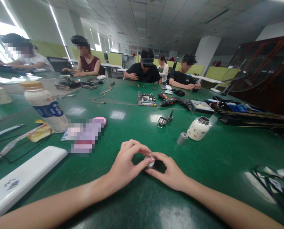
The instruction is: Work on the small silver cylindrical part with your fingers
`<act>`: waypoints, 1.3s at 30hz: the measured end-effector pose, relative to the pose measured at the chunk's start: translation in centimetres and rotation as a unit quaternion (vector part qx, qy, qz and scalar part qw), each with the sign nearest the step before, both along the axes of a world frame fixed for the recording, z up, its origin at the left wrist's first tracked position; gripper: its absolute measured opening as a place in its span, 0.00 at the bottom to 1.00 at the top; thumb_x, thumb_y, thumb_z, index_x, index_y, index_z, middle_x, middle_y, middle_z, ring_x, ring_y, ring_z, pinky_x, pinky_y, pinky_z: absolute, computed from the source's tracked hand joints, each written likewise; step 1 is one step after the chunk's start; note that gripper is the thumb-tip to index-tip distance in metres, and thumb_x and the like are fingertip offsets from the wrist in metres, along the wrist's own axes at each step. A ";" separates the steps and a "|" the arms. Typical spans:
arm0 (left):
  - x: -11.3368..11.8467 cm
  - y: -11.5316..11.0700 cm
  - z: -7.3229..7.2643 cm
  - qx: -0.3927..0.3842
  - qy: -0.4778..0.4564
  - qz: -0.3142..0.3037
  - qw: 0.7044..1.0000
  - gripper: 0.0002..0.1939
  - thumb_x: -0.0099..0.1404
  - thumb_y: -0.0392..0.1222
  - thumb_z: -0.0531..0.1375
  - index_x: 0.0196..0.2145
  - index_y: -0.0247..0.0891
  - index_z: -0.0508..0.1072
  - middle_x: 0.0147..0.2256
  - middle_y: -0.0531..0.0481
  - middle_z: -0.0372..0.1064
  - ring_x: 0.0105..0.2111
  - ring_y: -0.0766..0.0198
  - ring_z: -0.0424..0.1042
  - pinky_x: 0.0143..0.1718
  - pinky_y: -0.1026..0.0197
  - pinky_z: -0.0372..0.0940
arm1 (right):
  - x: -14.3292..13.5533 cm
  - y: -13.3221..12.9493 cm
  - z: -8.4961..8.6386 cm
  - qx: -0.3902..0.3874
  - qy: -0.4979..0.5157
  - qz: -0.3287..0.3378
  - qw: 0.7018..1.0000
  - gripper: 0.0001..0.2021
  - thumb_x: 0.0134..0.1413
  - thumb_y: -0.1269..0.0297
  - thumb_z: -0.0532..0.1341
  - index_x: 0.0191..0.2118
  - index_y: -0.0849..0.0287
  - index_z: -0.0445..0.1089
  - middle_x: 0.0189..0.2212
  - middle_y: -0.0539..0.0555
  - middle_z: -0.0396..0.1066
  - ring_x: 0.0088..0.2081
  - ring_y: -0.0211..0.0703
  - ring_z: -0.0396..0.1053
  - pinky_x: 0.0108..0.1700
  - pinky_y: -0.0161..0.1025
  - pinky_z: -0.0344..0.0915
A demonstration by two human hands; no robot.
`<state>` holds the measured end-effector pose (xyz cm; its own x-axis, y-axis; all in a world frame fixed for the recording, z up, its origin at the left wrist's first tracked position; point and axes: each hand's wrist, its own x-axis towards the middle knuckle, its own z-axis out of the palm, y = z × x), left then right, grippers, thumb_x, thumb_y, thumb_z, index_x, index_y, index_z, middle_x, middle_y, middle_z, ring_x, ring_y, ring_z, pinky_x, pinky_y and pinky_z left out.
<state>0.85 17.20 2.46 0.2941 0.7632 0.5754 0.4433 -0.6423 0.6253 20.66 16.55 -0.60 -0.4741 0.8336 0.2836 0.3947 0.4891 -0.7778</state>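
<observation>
1. Silvery metal shows in a small round part point(149, 162), held between the fingers of both hands, left hand point(127, 160) and right hand point(171, 171), at the near middle of the green worktop point(122, 203).
2. Right and farther, a grey cylinder point(182, 139) stands just beside an open, pale bottle point(198, 128).
3. Left lies a long white case point(24, 181).
4. Farther off are a metal cup point(162, 121) and a circuit board point(146, 99).
</observation>
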 end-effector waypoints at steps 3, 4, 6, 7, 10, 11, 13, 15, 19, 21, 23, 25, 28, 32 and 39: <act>0.0 -0.1 0.1 0.011 0.014 -0.012 1.000 0.07 0.60 0.37 0.68 0.36 0.43 0.75 0.34 0.54 0.75 0.38 0.60 0.71 0.42 0.56 0.59 | 0.0 0.0 0.1 -0.001 0.003 -0.001 1.000 0.17 0.56 0.62 0.66 0.52 0.53 0.70 0.45 0.53 0.75 0.46 0.48 0.71 0.51 0.45 0.65; 0.0 -0.2 0.1 0.013 0.018 -0.016 1.000 0.07 0.60 0.37 0.67 0.37 0.43 0.75 0.34 0.55 0.75 0.38 0.60 0.71 0.43 0.56 0.59 | 0.0 0.0 0.0 -0.001 0.003 -0.001 1.000 0.18 0.56 0.62 0.66 0.52 0.53 0.70 0.45 0.53 0.75 0.46 0.47 0.71 0.50 0.45 0.66; 0.0 -0.4 0.2 0.012 0.027 -0.032 0.999 0.08 0.62 0.35 0.65 0.39 0.43 0.75 0.36 0.55 0.76 0.39 0.61 0.72 0.44 0.56 0.59 | 0.0 0.0 -0.1 -0.001 0.003 -0.001 1.000 0.18 0.56 0.62 0.66 0.52 0.54 0.70 0.44 0.53 0.75 0.45 0.47 0.71 0.49 0.45 0.66; 0.0 -0.5 0.2 0.010 0.031 -0.044 0.999 0.09 0.63 0.33 0.63 0.40 0.43 0.74 0.37 0.55 0.76 0.40 0.61 0.72 0.45 0.56 0.59 | 0.0 0.1 -0.1 -0.001 0.003 0.000 1.000 0.17 0.56 0.61 0.66 0.51 0.54 0.70 0.44 0.53 0.75 0.44 0.47 0.71 0.49 0.44 0.66; 0.0 -0.6 0.2 0.004 0.037 -0.066 0.997 0.13 0.64 0.31 0.59 0.44 0.43 0.73 0.42 0.52 0.75 0.44 0.60 0.72 0.47 0.56 0.59 | 0.0 0.1 -0.3 -0.002 0.005 -0.002 1.000 0.16 0.56 0.61 0.66 0.50 0.55 0.71 0.43 0.54 0.75 0.44 0.48 0.71 0.48 0.45 0.66; 0.0 -0.6 0.2 0.005 0.037 -0.063 0.997 0.13 0.63 0.31 0.59 0.45 0.43 0.72 0.43 0.51 0.75 0.46 0.59 0.71 0.48 0.55 0.59 | 0.0 0.1 -0.3 -0.003 0.006 -0.003 1.000 0.16 0.56 0.61 0.66 0.50 0.55 0.71 0.44 0.54 0.75 0.44 0.48 0.71 0.48 0.45 0.66; 0.0 -0.5 0.0 0.005 0.037 -0.043 0.998 0.14 0.63 0.33 0.60 0.46 0.42 0.72 0.43 0.50 0.74 0.47 0.57 0.70 0.48 0.54 0.60 | 0.0 0.1 -0.2 -0.003 0.008 -0.003 1.000 0.16 0.56 0.61 0.66 0.50 0.55 0.71 0.44 0.54 0.75 0.45 0.48 0.71 0.50 0.46 0.66; 0.0 -0.4 -0.2 0.006 0.036 -0.021 0.999 0.14 0.62 0.35 0.63 0.45 0.43 0.71 0.40 0.50 0.75 0.46 0.56 0.70 0.46 0.54 0.60 | 0.0 0.0 -0.1 -0.005 0.006 -0.003 1.000 0.17 0.56 0.61 0.66 0.52 0.54 0.70 0.44 0.54 0.75 0.46 0.48 0.71 0.51 0.46 0.65; 0.0 -0.3 -0.3 0.018 0.023 -0.010 1.000 0.12 0.61 0.36 0.66 0.42 0.44 0.71 0.34 0.55 0.76 0.40 0.59 0.71 0.44 0.55 0.60 | 0.0 0.0 -0.2 -0.007 0.000 -0.004 1.000 0.19 0.56 0.60 0.66 0.54 0.52 0.69 0.46 0.53 0.75 0.47 0.48 0.71 0.52 0.46 0.65; 0.0 -0.2 0.1 0.022 0.010 -0.009 1.000 0.09 0.62 0.36 0.65 0.39 0.44 0.72 0.34 0.55 0.76 0.38 0.61 0.72 0.43 0.57 0.60 | 0.0 0.0 -0.4 -0.008 -0.001 -0.006 1.000 0.19 0.56 0.60 0.66 0.53 0.52 0.69 0.46 0.53 0.75 0.46 0.48 0.71 0.51 0.46 0.65; -0.1 0.1 0.5 0.032 -0.005 0.011 0.999 0.07 0.62 0.37 0.65 0.38 0.44 0.72 0.34 0.55 0.76 0.38 0.61 0.72 0.43 0.57 0.61 | 0.1 0.1 -0.4 -0.012 -0.004 -0.011 1.000 0.20 0.55 0.60 0.67 0.53 0.52 0.69 0.46 0.53 0.75 0.46 0.48 0.71 0.51 0.46 0.65; -0.5 0.8 0.6 0.043 -0.010 0.054 0.998 0.05 0.63 0.39 0.65 0.37 0.43 0.73 0.34 0.55 0.76 0.38 0.60 0.72 0.43 0.56 0.61 | 0.1 0.0 -0.3 -0.016 -0.009 -0.013 1.000 0.20 0.55 0.61 0.67 0.54 0.51 0.69 0.46 0.52 0.74 0.46 0.48 0.71 0.51 0.46 0.65; -1.3 2.3 0.1 0.022 0.028 0.122 0.992 0.04 0.62 0.40 0.65 0.36 0.43 0.74 0.34 0.55 0.78 0.39 0.57 0.73 0.46 0.52 0.59 | 0.1 -0.1 -0.1 -0.023 -0.013 -0.010 1.000 0.21 0.55 0.61 0.67 0.55 0.50 0.68 0.47 0.52 0.74 0.47 0.47 0.71 0.52 0.46 0.65; -2.3 4.2 -1.5 -0.080 0.098 0.131 0.983 0.05 0.60 0.40 0.66 0.35 0.43 0.74 0.35 0.55 0.81 0.43 0.53 0.73 0.48 0.49 0.57 | 0.1 -0.1 0.0 -0.028 -0.014 -0.011 0.999 0.21 0.55 0.61 0.67 0.55 0.51 0.69 0.49 0.53 0.74 0.48 0.48 0.70 0.53 0.47 0.65; -2.5 4.8 -2.0 -0.070 0.057 0.098 0.991 0.07 0.60 0.42 0.66 0.35 0.41 0.74 0.31 0.53 0.80 0.40 0.53 0.75 0.46 0.48 0.63 | 0.1 -0.1 0.1 -0.030 -0.016 -0.012 0.999 0.21 0.55 0.61 0.67 0.54 0.52 0.69 0.49 0.54 0.74 0.48 0.49 0.71 0.54 0.49 0.65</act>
